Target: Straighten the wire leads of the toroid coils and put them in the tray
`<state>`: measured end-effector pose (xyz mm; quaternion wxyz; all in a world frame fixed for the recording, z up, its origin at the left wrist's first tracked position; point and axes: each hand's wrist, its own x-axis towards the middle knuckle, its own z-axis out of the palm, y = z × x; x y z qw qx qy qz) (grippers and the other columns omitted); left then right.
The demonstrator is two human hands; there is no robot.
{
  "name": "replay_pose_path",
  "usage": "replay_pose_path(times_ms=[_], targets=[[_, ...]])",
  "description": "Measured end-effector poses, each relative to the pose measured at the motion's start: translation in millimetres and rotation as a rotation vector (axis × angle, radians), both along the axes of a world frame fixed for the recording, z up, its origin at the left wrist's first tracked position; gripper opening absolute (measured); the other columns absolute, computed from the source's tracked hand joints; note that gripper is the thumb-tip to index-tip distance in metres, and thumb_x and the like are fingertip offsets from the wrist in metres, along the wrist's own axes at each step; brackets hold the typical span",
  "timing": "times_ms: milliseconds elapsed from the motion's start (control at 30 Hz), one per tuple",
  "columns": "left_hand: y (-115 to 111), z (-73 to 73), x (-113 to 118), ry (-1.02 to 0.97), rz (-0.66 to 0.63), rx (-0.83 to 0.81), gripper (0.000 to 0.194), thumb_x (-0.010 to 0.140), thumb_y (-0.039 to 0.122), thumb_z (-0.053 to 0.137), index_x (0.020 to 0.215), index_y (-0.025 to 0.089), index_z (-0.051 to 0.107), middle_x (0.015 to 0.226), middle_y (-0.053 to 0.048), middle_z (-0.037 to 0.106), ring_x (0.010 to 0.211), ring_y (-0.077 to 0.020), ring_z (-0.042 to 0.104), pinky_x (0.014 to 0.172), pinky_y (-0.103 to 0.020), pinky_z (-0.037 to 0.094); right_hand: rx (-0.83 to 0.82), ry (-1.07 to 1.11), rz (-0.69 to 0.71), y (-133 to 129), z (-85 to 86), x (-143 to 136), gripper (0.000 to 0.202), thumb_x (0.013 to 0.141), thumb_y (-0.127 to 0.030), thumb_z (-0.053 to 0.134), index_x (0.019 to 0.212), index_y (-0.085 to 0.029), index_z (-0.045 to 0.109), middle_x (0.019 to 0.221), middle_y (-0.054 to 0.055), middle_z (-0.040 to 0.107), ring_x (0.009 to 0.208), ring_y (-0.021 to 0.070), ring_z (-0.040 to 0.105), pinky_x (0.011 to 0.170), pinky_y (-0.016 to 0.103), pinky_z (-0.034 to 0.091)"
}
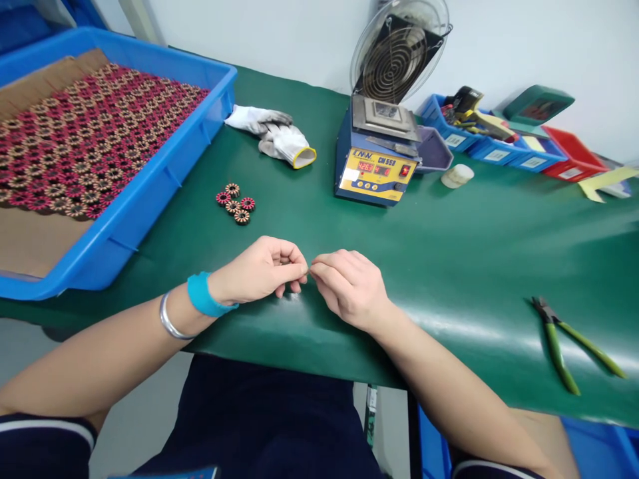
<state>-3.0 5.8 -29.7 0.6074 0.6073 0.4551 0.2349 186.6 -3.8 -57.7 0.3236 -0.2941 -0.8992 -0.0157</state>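
Left hand [259,271] and right hand [349,287]: fingertips pinched together near desk [449,266] front edge, grip narrow, item held too small to identify. Five wound coils [235,202] just beyond. Blue tray [164,173] left; gloves [277,136], solder pot [377,159] behind; green pliers [569,342] right.

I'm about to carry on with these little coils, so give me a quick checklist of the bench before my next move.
1. Both hands over the green mat: ok; left hand and right hand meet fingertip to fingertip.
2. What the fingertips pinch: cannot tell, too small to see.
3. Loose coils near the hands: ok, a small cluster on the mat.
4. Blue tray stocked: ok, many coils inside.
5. Green-handled pliers nearby: ok, lying on the right side.
6. Solder pot on: ok, display lit.
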Motion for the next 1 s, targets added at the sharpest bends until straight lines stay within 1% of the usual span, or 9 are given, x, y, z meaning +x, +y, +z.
replay_pose_path(times_ms=[167, 233, 300, 433, 500, 600, 700, 767, 1000], targets=[[-9, -6.8, 1, 0.184, -0.070, 0.732, 0.015, 0.079, 0.017, 0.049, 0.065, 0.017, 0.055, 0.067, -0.003, 0.061, 0.060, -0.0122, 0.051, 0.059, -0.025, 0.043, -0.949, 0.401, 0.055, -2, -2.9, -7, 0.020, 0.092, -0.025, 0.042, 0.074, -0.019, 0.047, 0.065, 0.001, 0.059, 0.057, 0.0124, 0.059, 0.056, 0.027, 0.049], [-11, -7.7, 1, 0.208, -0.067, 0.828, 0.017, 0.080, 0.018, 0.047, 0.065, 0.017, 0.055, 0.068, -0.004, 0.062, 0.061, -0.0128, 0.051, 0.060, -0.026, 0.043, -1.197, 0.486, 0.098, -2, -3.6, -7, 0.021, 0.093, -0.029, 0.041, 0.075, -0.019, 0.046, 0.062, -0.001, 0.057, 0.053, 0.0114, 0.058, 0.054, 0.026, 0.051], [-9, -6.9, 1, 0.165, -0.010, 0.655, 0.015, 0.079, 0.018, 0.050, 0.066, 0.017, 0.056, 0.064, -0.002, 0.060, 0.057, -0.0113, 0.050, 0.056, -0.024, 0.043, -1.041, 0.462, 0.058, -2, -3.1, -5, 0.019, 0.092, -0.030, 0.047, 0.077, -0.019, 0.051, 0.066, 0.000, 0.060, 0.057, 0.0118, 0.060, 0.058, 0.027, 0.052], [-2, -3.6, 2, -0.014, 0.006, 0.046, 0.014, 0.078, 0.021, 0.054, 0.065, 0.015, 0.056, 0.058, -0.001, 0.061, 0.046, -0.0081, 0.048, 0.044, -0.019, 0.040, -0.253, 0.177, -0.007, -2, -0.1, 0, 0.009, 0.091, -0.019, 0.053, 0.084, -0.018, 0.060, 0.081, 0.006, 0.068, 0.070, 0.0140, 0.060, 0.064, 0.028, 0.048], [1, -3.4, 2, -0.054, -0.010, -0.074, 0.016, 0.078, 0.022, 0.053, 0.064, 0.015, 0.055, 0.059, -0.002, 0.062, 0.044, -0.0079, 0.048, 0.042, -0.019, 0.040, -0.069, 0.052, -0.005, -1, 0.7, 0, 0.011, 0.091, -0.016, 0.052, 0.084, -0.018, 0.060, 0.082, 0.007, 0.069, 0.069, 0.0146, 0.060, 0.061, 0.028, 0.045], [-2, -6.0, 2, 0.015, 0.002, 0.168, 0.013, 0.078, 0.021, 0.052, 0.066, 0.016, 0.054, 0.060, -0.002, 0.060, 0.050, -0.0098, 0.050, 0.047, -0.021, 0.042, -0.273, 0.121, -0.036, -1, -0.2, -4, 0.016, 0.092, -0.021, 0.048, 0.078, -0.018, 0.055, 0.074, 0.005, 0.065, 0.065, 0.0143, 0.058, 0.059, 0.028, 0.044], [-8, -9.3, 2, 0.157, -0.028, 0.681, 0.013, 0.078, 0.018, 0.051, 0.065, 0.016, 0.055, 0.065, -0.003, 0.060, 0.059, -0.0123, 0.051, 0.058, -0.025, 0.044, -0.942, 0.371, 0.035, -2, -2.1, -6, 0.023, 0.095, -0.032, 0.041, 0.077, -0.020, 0.047, 0.066, 0.000, 0.058, 0.060, 0.0123, 0.058, 0.057, 0.026, 0.049], [-10, -10.5, 3, 0.187, -0.028, 0.801, 0.014, 0.078, 0.018, 0.050, 0.065, 0.016, 0.056, 0.066, -0.003, 0.060, 0.060, -0.0123, 0.050, 0.059, -0.026, 0.043, -1.194, 0.460, 0.082, -3, -2.5, -6, 0.025, 0.096, -0.037, 0.040, 0.078, -0.020, 0.045, 0.064, -0.001, 0.056, 0.059, 0.0119, 0.059, 0.057, 0.025, 0.051], [-2, -8.4, 7, -0.059, 0.058, 0.012, 0.014, 0.078, 0.023, 0.056, 0.067, 0.014, 0.057, 0.059, -0.001, 0.062, 0.045, -0.0073, 0.049, 0.044, -0.019, 0.039, -0.418, 0.193, -0.065, -3, -0.4, -7, 0.017, 0.089, -0.023, 0.048, 0.072, -0.019, 0.053, 0.075, 0.006, 0.063, 0.069, 0.0151, 0.056, 0.066, 0.030, 0.046]])
